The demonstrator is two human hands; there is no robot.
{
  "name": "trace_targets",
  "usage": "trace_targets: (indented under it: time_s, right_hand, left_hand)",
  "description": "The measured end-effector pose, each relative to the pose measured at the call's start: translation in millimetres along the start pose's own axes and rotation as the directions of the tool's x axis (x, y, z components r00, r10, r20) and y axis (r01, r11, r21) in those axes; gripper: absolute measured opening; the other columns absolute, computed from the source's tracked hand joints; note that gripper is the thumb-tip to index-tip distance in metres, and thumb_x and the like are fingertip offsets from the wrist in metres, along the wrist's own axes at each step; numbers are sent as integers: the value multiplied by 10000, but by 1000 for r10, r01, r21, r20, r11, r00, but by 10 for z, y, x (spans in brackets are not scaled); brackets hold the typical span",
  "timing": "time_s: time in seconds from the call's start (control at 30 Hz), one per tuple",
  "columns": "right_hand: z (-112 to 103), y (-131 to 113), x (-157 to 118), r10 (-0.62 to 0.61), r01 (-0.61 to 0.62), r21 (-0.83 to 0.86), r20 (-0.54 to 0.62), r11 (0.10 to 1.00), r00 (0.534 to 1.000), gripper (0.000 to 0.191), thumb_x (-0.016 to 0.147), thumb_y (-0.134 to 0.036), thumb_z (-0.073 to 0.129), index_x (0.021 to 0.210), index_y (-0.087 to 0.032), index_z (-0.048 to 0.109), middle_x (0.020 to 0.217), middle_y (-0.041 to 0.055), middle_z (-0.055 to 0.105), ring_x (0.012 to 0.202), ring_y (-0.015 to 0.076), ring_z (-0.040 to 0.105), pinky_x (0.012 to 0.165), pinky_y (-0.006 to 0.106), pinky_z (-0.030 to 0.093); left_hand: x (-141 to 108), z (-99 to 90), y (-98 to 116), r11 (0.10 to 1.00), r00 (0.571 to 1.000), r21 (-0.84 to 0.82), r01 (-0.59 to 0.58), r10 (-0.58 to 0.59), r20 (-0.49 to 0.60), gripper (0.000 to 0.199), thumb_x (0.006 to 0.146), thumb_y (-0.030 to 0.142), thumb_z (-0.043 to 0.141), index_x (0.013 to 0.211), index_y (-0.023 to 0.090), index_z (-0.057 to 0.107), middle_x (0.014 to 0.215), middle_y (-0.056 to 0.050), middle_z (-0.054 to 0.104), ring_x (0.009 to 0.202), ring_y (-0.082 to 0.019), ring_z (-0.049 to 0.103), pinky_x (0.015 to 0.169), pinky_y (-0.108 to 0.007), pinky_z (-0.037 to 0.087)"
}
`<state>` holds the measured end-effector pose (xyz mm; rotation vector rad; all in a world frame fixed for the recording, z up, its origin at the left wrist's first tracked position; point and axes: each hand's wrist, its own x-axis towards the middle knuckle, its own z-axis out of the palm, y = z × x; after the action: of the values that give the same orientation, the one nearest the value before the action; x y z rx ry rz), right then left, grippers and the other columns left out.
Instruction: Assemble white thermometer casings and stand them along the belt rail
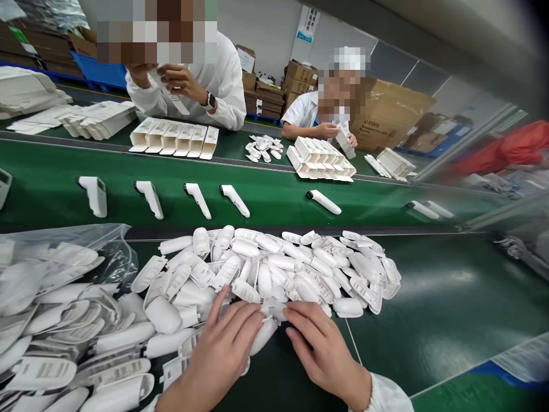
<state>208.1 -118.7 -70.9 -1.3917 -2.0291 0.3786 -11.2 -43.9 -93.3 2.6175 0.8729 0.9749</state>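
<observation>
A big heap of white plastic handle covers [295, 266] lies on the green work surface in front of me. At its near edge, my left hand [229, 335] and my right hand [319, 340] meet from both sides at one white plastic cover [273, 309]. My fingertips pinch its two ends, and the fingers partly hide it. Another cover [263, 336] lies just below, between my hands. Ribbed inner faces show on some covers, smooth outer faces on others.
More covers [81, 343] spill from a clear plastic bag [115, 246] at left. Beyond a raised edge, a green conveyor [266, 197] carries several white handheld thermometers [95, 195]. Across it, two people in white handle small boxes beside rows of open white boxes [175, 137].
</observation>
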Motion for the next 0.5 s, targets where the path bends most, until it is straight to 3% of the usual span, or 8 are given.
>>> trace_targets:
  time_s: [0.07,0.13,0.17,0.23,0.27,0.33,0.43,0.5]
  right_hand:
    - [13,-58,156,-20,19,72,5,997,1000,460,992,-123,460,1432,-259,446,1319,116,525,1180,274,531,980,450,499]
    - [29,-83,317,29,-24,175,-24,984,999,446,992,-168,504,1425,-270,460,1361,105,497,1215,275,506,1004,438,481]
    - [43,-90,397,90,-78,251,-38,965,995,431,988,-197,535,1408,-276,479,1359,95,500,1200,269,517,986,417,492]
    - [92,-107,553,248,-213,440,-22,872,969,393,968,-256,603,1353,-280,531,1290,72,556,1094,242,576,900,361,529]
    - [125,-119,627,321,-275,536,7,798,947,366,954,-285,634,1313,-274,561,1226,59,593,1026,227,600,850,335,538]
    - [194,-146,758,426,-355,699,80,621,901,285,934,-345,668,1196,-241,626,1059,36,646,896,201,620,758,298,542]
    - [232,-151,909,479,-386,837,174,387,860,328,905,-445,684,1130,-211,644,923,22,637,773,180,603,632,265,530]
    - [180,-97,990,466,-388,850,198,357,862,422,876,-508,700,1161,-203,635,903,26,624,734,166,586,591,246,520]
  left_hand:
    - [87,-86,-35,990,995,-106,90,-93,-27,198,938,116,519,1060,229,626,1026,-2,703,968,-157,645,1139,-440,323]
    - [180,-150,-50,916,957,-287,279,-290,7,136,951,226,543,1058,248,623,1016,-7,697,947,-172,643,978,-360,459]
    - [229,-166,-47,826,909,-397,399,-412,56,125,952,291,552,1047,251,623,986,-7,692,909,-176,642,868,-320,501]
    - [334,-165,-23,540,775,-610,581,-596,211,190,945,400,561,1038,245,619,939,-6,677,852,-173,632,742,-275,516]
    - [387,-149,-7,383,718,-693,611,-636,283,224,938,430,568,1043,238,616,936,-6,672,851,-170,626,746,-271,518]
    - [486,-96,21,149,665,-804,575,-657,354,263,917,447,602,1055,222,613,963,-15,670,896,-170,617,827,-286,512]
    - [600,-19,18,-26,619,-868,496,-691,374,312,876,453,662,1055,204,604,960,-27,667,867,-165,600,789,-278,510]
    - [653,0,-17,-68,601,-873,483,-699,387,336,874,476,652,1053,197,596,934,-31,661,803,-160,581,727,-279,515]
